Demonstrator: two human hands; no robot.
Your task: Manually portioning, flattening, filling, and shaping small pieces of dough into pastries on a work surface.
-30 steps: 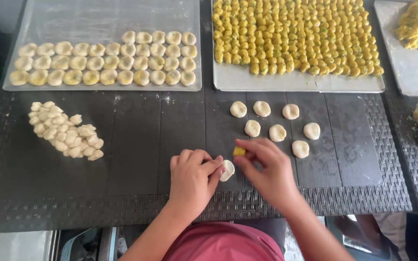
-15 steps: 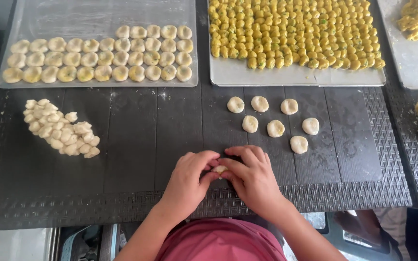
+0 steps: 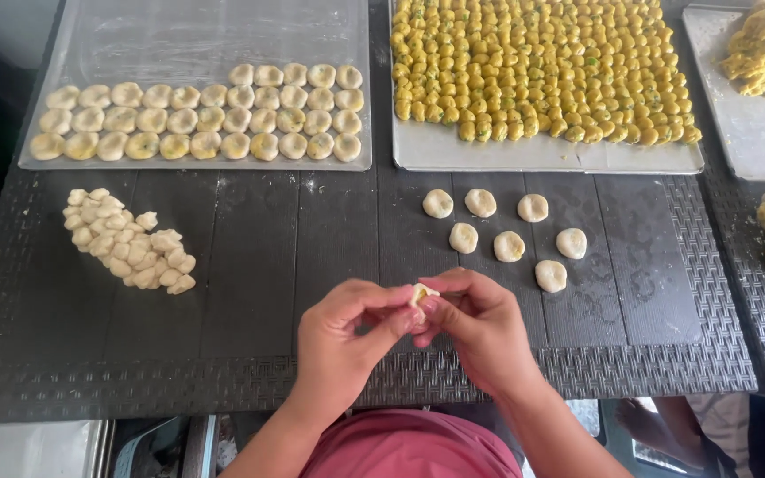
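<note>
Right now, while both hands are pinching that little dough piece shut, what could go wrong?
1. The dough piece shows yellow filling at its open top. Pinched unevenly between the left hand and right hand, the filling might squeeze out.
2. The hands work above the table's front part; a slip could drop the piece near that edge.
3. The flattened dough rounds lie just beyond the right hand; a careless reach might squash one.

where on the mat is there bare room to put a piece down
Bare mat lies between the dough pile and the seven discs, below the left tray, whose far half is also bare. It is crowded on the right tray and where both hands pinch a dough piece.
</note>
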